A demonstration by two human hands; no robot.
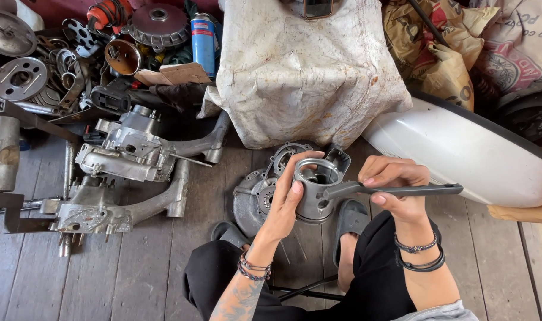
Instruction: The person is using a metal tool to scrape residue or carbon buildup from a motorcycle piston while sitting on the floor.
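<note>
Gripping hands: left hand (285,199) around dull metal cylinder (316,189), right hand (395,181) pinching flat grey, perhaps steel, bar (401,191).

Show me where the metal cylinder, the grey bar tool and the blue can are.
metal cylinder (314,199): head view, on its outer side wall.
grey bar tool (425,190): head view, on the middle of its shaft.
blue can (204,44): head view, on its body.

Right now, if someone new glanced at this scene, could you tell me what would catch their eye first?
At centre, the left hand grips a grey metal cylinder while the right hand holds a long dark tool against its rim. To the left, engine casings lie on the wooden floor. Behind, a stained white cloth drapes something bulky, beside a white curved panel.
</note>
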